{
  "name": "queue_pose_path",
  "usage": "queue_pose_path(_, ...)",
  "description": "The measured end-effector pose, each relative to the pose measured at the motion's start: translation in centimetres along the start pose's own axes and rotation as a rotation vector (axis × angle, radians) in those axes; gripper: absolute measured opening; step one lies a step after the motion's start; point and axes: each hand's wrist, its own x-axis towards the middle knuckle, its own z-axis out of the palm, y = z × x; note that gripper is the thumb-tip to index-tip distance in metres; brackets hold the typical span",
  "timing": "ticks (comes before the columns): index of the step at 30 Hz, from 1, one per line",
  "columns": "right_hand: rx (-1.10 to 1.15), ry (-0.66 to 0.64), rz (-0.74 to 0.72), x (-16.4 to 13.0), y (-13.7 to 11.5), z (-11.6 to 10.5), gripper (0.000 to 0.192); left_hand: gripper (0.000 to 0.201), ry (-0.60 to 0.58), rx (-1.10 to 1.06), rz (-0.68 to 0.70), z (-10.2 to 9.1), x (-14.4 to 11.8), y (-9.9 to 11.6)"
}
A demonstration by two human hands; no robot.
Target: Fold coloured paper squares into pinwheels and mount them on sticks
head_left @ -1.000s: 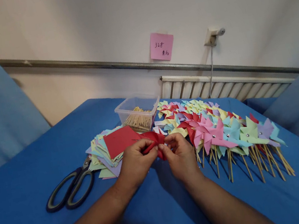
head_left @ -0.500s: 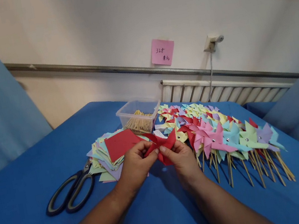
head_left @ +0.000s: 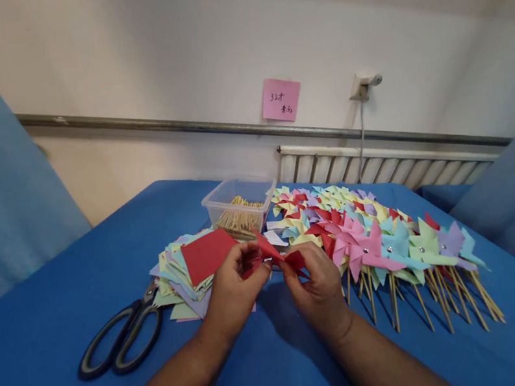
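Observation:
A red paper pinwheel [head_left: 271, 250], partly folded, is held up between both hands over the blue table. My left hand [head_left: 234, 276] is closed, its thumb and fingers pinching the paper's left side. Gripping the right side near the centre, my right hand [head_left: 316, 282] is closed with the thumb below. Fingers cover much of the paper, and I see no stick on it. Just left of the hands lies a stack of coloured paper squares [head_left: 180, 278], with a red sheet [head_left: 208, 254] on top.
Dark-handled scissors [head_left: 119, 341] lie left of the stack. A clear plastic box [head_left: 221, 209] of thin sticks [head_left: 241, 215] stands behind. Many finished pinwheels [head_left: 366, 250] on sticks cover the right side. Blue cloth covers the table [head_left: 33, 362]; a radiator [head_left: 333, 170] lines the wall.
The red pinwheel has tipped from facing me to a more edge-on angle. My right hand has turned, its thumb moving from the front to beneath the paper. The view has shifted slightly.

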Motion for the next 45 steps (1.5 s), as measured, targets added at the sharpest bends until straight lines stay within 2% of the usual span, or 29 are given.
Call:
queue_pose_path(2, -0.089, 0.000, -0.123, 0.3, 0.5, -0.3, 0.010, 0.025, -0.018, 0.023, -0.030, -0.1, -0.1, 0.1)
queue_pose_path(5, -0.216, -0.016, -0.248, 0.8, 1.0, -0.4, 0.012, 0.025, -0.153, -0.014, -0.085, -0.1, -0.6, 0.2)
queue_pose_path(7, -0.279, -0.014, -0.303, 1.0, 1.1, -0.4, 0.012, 0.026, -0.185, -0.077, -0.119, 0.0, -1.0, 0.3)
queue_pose_path(9, -0.318, -0.010, -0.342, 1.1, 1.2, -0.3, 0.013, 0.027, -0.155, -0.137, -0.162, 0.2, -1.2, 0.5)
queue_pose_path(12, -0.336, -0.022, -0.374, 1.1, 1.1, -0.2, 0.016, 0.026, -0.048, -0.216, -0.226, 0.2, -1.2, 0.7)
queue_pose_path(15, -0.328, -0.009, -0.391, 1.1, 1.2, -0.3, 0.020, 0.026, 0.030, -0.252, -0.255, 0.0, -1.1, 0.8)
queue_pose_path(21, -0.343, 0.022, -0.384, 1.0, 1.4, -0.5, 0.022, 0.031, -0.103, -0.147, -0.224, 0.2, -1.5, 0.9)
queue_pose_path(27, -0.323, 0.020, -0.425, 0.8, 0.8, -0.2, 0.023, 0.025, -0.082, -0.358, -0.242, 0.5, -1.7, 0.9)
queue_pose_path(34, -0.303, -0.032, -0.410, 0.8, 0.3, 0.0, 0.026, 0.026, -0.048, -0.417, -0.323, 0.0, -1.2, 0.6)
queue_pose_path(41, -0.285, -0.143, -0.399, 0.5, 0.1, -0.1, 0.030, 0.023, -0.019, -0.411, -0.330, -0.6, -0.6, -0.5)
queue_pose_path(45, -0.246, -0.181, -0.415, 0.4, 0.2, -0.2, 0.035, 0.020, 0.005, -0.460, -0.339, -0.7, -0.3, -0.4)
